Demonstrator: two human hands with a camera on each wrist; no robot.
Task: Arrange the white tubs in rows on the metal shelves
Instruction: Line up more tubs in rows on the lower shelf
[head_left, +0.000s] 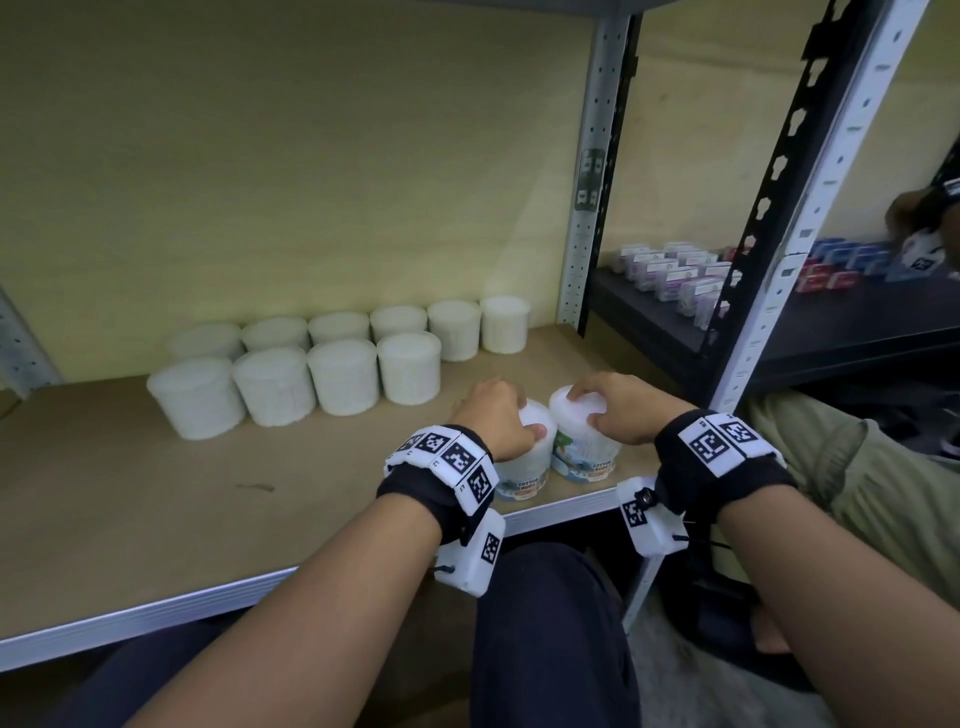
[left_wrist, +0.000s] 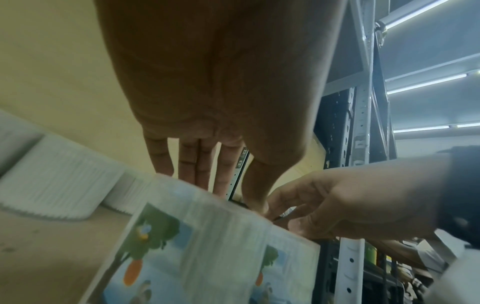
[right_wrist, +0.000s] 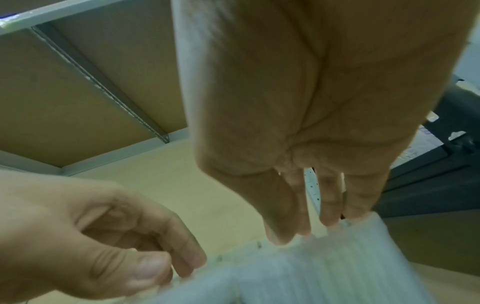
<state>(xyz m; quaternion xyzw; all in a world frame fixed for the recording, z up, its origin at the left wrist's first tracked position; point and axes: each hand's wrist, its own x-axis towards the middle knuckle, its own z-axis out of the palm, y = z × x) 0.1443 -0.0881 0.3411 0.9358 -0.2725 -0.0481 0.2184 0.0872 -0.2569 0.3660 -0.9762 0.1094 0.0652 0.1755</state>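
White round plastic tubs stand in two rows at the back of the brown board shelf (head_left: 156, 499) with its metal front edge. The back row (head_left: 353, 326) has six tubs, side by side against the yellow wall (head_left: 291, 156). The front row (head_left: 291, 387) has four tubs, touching each other, just in front of the back ones.

Two more tubs stand near the front edge of the shelf, close to the grey metal post (head_left: 592, 171). They have picture labels with a tree and a carrot, and the words "COTTON BUDS". The two tubs touch each other.

The person's left hand (head_left: 496, 418) sits on top of the left labelled tub (head_left: 524, 475). Its fingers curl over the lid and the thumb presses the near side, so it grips the tub from above. The person's right hand (head_left: 621, 408) sits on the right labelled tub (head_left: 584, 457) the same way, fingers bent over the lid and holding it.

Both wrists wear black bands with black-and-white square marks (head_left: 452, 457).

On the dark shelf (head_left: 831, 332) to the right, small coloured boxes (head_left: 670, 273) stand in rows. Another person's hand (head_left: 914, 213) reaches in there at the far right.
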